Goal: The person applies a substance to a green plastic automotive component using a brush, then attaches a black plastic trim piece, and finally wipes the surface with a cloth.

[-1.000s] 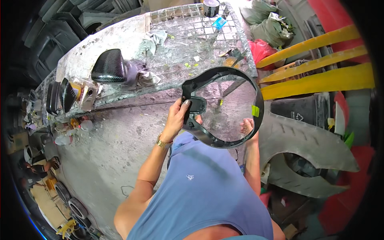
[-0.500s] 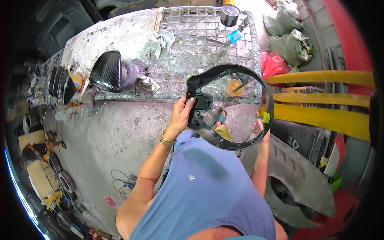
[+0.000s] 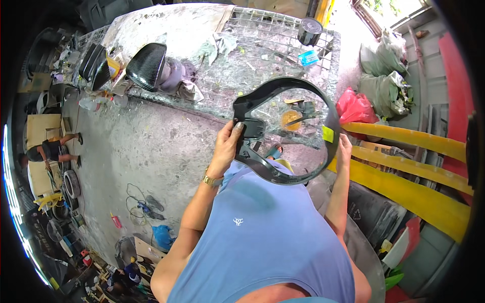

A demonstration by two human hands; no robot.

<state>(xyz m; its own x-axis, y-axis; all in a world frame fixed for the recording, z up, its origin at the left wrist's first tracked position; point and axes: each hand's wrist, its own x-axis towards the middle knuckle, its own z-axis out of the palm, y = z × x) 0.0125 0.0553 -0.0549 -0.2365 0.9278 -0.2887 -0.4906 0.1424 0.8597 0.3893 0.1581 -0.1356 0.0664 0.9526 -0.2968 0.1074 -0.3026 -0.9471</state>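
My left hand [image 3: 226, 144], wearing a gold watch, grips a black plastic ring-shaped frame [image 3: 293, 178] by its bracketed left side. A bright yellow-green tab [image 3: 327, 134] marks its right rim. My right hand [image 3: 344, 146] is just outside that rim, fingers loosely bent, with nothing visible in them. Through the ring I see an orange-filled round container [image 3: 291, 120] on the stained workbench [image 3: 262, 70] and, below, my sandalled foot [image 3: 274, 151].
Carbon-weave shells [image 3: 145, 65], rags [image 3: 214, 48] and a can [image 3: 309, 31] lie on the bench. Yellow strips [image 3: 399, 134] and filled sacks [image 3: 391, 96] crowd the right. At far left another person [image 3: 53, 151] is by cardboard and tyres; cables [image 3: 136, 202] lie on the floor.
My right hand has moved up and rightward, from within the ring's outline to outside it. My left hand still holds the frame. The camera view has shifted, showing more floor.
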